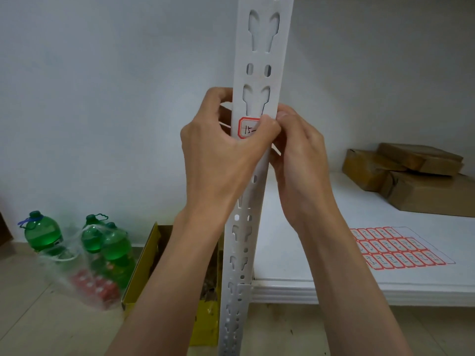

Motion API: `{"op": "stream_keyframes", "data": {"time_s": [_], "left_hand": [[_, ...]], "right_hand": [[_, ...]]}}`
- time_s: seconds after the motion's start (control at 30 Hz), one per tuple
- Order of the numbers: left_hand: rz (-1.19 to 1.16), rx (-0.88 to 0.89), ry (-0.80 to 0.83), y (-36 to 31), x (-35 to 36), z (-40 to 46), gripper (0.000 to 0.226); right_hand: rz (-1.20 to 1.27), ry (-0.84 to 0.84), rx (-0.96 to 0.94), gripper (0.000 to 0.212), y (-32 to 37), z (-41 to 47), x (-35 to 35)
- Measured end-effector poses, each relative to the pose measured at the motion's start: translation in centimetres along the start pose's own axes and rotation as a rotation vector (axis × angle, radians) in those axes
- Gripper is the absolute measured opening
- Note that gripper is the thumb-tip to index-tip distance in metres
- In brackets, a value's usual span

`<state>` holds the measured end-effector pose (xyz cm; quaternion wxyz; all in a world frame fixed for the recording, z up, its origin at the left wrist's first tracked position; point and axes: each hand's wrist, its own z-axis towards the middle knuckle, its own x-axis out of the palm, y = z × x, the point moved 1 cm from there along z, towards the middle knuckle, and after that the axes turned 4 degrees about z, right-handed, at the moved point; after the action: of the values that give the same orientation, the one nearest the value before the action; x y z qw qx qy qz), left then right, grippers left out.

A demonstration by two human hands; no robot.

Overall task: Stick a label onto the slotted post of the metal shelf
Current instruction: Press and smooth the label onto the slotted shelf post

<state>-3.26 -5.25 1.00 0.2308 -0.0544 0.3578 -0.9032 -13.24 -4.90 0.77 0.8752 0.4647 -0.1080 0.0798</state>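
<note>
Label [247, 128] lies on post [257, 104]. Left hand [221, 147] wraps the post, thumb pressing the label; right hand [298, 152] fingers curl behind the post edge.

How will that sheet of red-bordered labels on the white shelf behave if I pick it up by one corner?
The sheet of red-bordered labels looks paper-thin and lies flat on the white shelf board, so it would probably droop, weigh very little, and likely slide easily across the smooth surface.
</note>
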Motion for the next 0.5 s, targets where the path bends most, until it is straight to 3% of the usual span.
{"op": "stream_keyframes", "data": {"time_s": [0.5], "left_hand": [[-0.013,0.000,0.090,0.32,-0.14,0.70,0.046]], "right_hand": [[0.001,0.003,0.025,0.043,-0.39,-0.42,0.18]]}}
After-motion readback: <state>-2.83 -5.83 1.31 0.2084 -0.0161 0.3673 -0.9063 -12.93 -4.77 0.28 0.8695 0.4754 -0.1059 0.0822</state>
